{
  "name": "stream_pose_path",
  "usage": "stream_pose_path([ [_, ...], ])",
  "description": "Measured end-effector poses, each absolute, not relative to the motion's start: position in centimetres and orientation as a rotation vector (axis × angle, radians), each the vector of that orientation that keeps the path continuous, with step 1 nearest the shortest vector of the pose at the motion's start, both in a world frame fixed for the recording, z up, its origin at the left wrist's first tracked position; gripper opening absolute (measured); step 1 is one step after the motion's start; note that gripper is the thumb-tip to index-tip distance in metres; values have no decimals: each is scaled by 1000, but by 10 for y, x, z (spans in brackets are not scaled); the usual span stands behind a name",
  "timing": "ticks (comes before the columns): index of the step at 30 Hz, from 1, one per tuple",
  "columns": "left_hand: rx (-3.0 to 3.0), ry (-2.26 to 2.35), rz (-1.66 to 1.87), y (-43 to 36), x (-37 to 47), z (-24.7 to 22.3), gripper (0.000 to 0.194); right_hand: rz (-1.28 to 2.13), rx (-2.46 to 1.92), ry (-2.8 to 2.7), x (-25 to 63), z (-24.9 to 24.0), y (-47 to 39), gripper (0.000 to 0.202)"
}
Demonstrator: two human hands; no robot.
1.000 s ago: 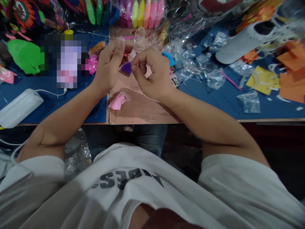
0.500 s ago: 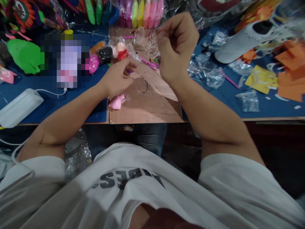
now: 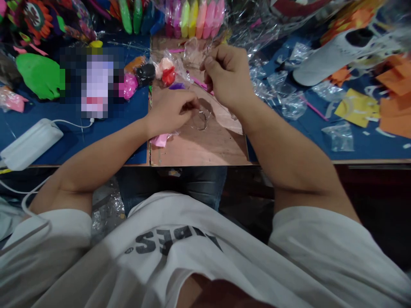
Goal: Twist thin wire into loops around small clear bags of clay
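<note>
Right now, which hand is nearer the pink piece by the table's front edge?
Left. The left hand is just beyond the pink piece; the right hand is farther off, to its right.

Blue tabletop [image 3: 72,139], pinkish-brown wood panel [image 3: 199,147] between its halves; deep shadow below front edge [image 3: 201,165]; light dim.

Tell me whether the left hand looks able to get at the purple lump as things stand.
Probably yes: the purple lump shows just beyond the back of the left hand, with nothing seen between them, though the hand points rightward and might need turning.
</note>
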State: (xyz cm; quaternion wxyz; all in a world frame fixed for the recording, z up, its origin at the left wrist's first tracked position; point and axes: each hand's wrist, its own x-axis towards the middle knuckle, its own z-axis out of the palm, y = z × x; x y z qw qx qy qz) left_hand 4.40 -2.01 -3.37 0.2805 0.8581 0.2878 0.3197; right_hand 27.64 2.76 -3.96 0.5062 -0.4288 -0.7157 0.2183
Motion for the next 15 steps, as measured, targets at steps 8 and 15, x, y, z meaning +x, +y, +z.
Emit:
stream_pose_path([
  [8, 2043, 826, 1196, -19, 29, -13, 8, 743, -848, -1713, 267, -12, -3, 58],
  [15, 2081, 809, 1399, -21, 27, 1, 15, 652, -762, -1890, 265, -3, -27, 66],
])
